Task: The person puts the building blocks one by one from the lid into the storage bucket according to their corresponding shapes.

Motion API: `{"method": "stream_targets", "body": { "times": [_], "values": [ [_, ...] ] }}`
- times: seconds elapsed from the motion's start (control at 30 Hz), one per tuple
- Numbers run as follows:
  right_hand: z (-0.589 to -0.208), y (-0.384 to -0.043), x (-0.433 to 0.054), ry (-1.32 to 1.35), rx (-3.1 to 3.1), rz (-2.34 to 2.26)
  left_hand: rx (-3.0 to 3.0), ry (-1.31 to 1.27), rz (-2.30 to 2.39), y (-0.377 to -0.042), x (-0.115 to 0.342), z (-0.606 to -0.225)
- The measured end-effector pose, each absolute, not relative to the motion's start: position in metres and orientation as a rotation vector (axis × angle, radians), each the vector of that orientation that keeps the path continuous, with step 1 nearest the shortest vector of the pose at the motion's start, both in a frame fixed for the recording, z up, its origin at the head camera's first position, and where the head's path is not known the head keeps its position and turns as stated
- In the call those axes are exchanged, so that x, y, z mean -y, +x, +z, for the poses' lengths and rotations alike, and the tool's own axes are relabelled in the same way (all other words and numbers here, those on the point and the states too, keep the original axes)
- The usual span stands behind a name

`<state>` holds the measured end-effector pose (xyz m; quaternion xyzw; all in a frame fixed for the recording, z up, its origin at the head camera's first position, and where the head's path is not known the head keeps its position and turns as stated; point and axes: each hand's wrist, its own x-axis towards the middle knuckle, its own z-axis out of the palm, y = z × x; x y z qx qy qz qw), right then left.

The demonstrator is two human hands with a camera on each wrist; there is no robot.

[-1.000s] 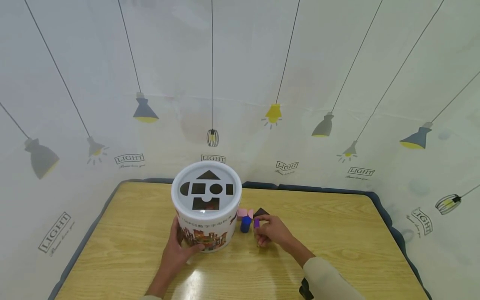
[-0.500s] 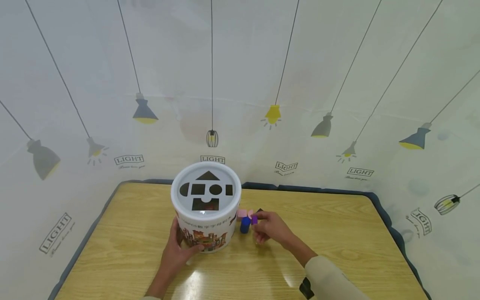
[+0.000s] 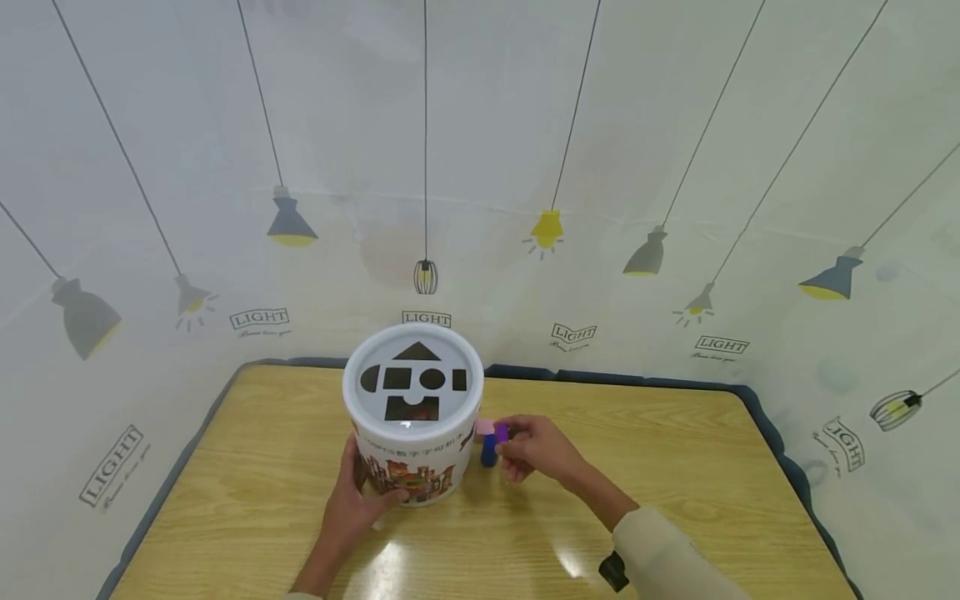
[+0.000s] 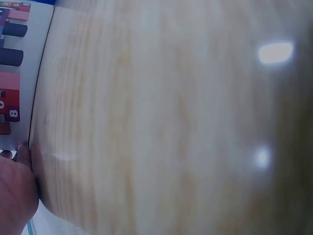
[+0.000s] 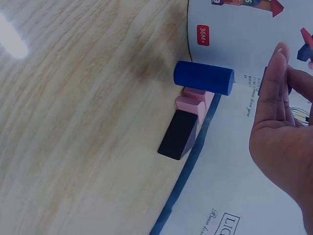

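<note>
A white bucket [image 3: 416, 446] with printed pictures stands on the table, its lid [image 3: 367, 417] cut with several shaped holes. My left hand [image 3: 351, 504] grips the bucket's lower left side, thumb across the front. Between thumb and fingers, my right hand [image 3: 540, 450] pinches a small purple block [image 3: 502, 432], just right of the bucket. Beside the bucket, a blue cylinder block [image 5: 203, 77] stands upright. Pink blocks [image 5: 190, 105] and a black wedge-shaped block [image 5: 177, 134] line up behind it. In the right wrist view, the fingers hide most of the purple block.
The wood-grain table [image 3: 675, 475] has a dark edge strip, and a wall [image 3: 487, 167] printed with lamps rises behind it. A black object [image 3: 613, 572] sits by the right sleeve [image 3: 667, 558].
My right hand has raised the purple block slightly and carried it left toward the bucket, now covering the black block in the head view. The left hand and bucket stay put.
</note>
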<state>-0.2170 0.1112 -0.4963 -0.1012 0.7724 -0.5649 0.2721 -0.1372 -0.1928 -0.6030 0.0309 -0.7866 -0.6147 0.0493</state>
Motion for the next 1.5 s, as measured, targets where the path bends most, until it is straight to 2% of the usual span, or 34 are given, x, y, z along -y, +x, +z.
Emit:
{"method": "stream_targets", "body": {
  "times": [0.53, 1.5],
  "values": [
    [-0.464, -0.218, -0.109, -0.34, -2.106, -1.495, 2.399, 0.092, -1.881, -0.14, 0.195, -0.602],
    [-0.438, -0.21, -0.099, -0.426, -2.082, -1.587, 2.407, 0.099, -1.903, -0.139, 0.193, -0.602]
  ]
}}
